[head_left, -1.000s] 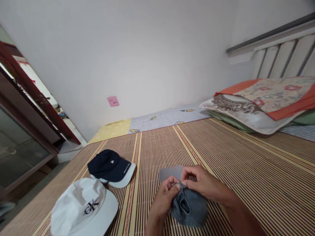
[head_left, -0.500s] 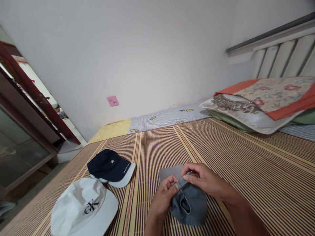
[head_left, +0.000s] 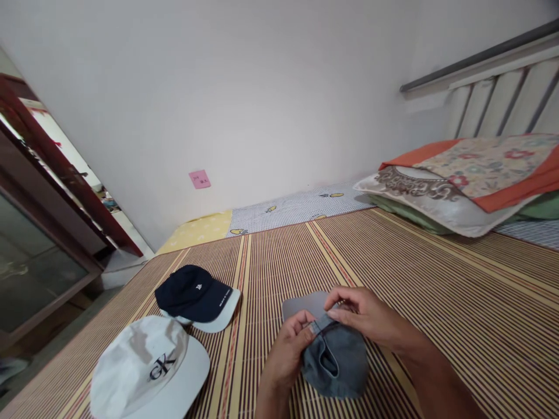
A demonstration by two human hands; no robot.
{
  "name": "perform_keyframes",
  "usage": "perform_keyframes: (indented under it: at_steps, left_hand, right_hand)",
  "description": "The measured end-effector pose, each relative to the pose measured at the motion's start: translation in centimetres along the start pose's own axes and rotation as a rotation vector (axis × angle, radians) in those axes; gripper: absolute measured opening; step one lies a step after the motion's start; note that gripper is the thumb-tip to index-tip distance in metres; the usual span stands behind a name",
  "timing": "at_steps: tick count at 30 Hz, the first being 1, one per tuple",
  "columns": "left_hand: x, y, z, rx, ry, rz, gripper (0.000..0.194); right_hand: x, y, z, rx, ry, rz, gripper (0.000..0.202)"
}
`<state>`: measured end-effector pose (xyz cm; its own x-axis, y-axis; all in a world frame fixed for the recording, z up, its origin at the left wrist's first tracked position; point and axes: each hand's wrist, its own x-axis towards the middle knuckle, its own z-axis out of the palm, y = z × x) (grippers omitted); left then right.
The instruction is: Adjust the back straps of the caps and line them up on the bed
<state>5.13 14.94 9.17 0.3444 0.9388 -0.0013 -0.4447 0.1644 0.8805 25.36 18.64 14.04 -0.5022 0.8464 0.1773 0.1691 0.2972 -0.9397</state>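
Observation:
A grey-blue cap [head_left: 345,364] lies on the striped mat [head_left: 279,262], its lighter grey brim pointing away and its back opening facing me. My left hand [head_left: 290,349] pinches the left part of the cap's rear strap. The right part of that strap is between the thumb and fingers of my right hand [head_left: 367,317]. To the left rest a navy cap [head_left: 187,291] with a pale brim and, nearer to me, a white cap [head_left: 140,361] with black letters. Part of the grey brim is hidden behind my fingers.
Pillows [head_left: 419,195] under an orange-edged floral cloth [head_left: 493,169] lie at the back right, below a radiator [head_left: 502,102]. A white wall [head_left: 279,105] rises behind the mat. A reddish door [head_left: 65,169] stands at the left.
My right hand has shifted very slightly up, still holding the strap. The cap has tilted a little; the other two caps have not moved.

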Motion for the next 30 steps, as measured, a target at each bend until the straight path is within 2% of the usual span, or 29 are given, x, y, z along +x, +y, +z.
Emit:
perform_keyframes:
  at_steps: [11,17,27,30]
  left_hand:
    - [0.2,-0.4,-0.4,0.001,-0.009,-0.008,0.043]
    - [0.1,-0.1,0.0,-0.009,0.000,-0.017,0.046]
    - [0.0,-0.1,0.1,-0.027,-0.022,-0.007,0.042]
    - [0.0,0.0,0.2,-0.029,-0.003,-0.009,0.045]
  right_hand:
    - [-0.1,-0.1,0.5,0.007,-0.052,-0.006,0.016]
    - [-0.1,-0.7,0.9,-0.028,-0.062,-0.005,0.015]
    - [0.3,-2.4,2.5,-0.144,-0.007,0.033,0.018]
    - [0.3,-2.4,2.3,-0.099,-0.005,-0.006,0.015]
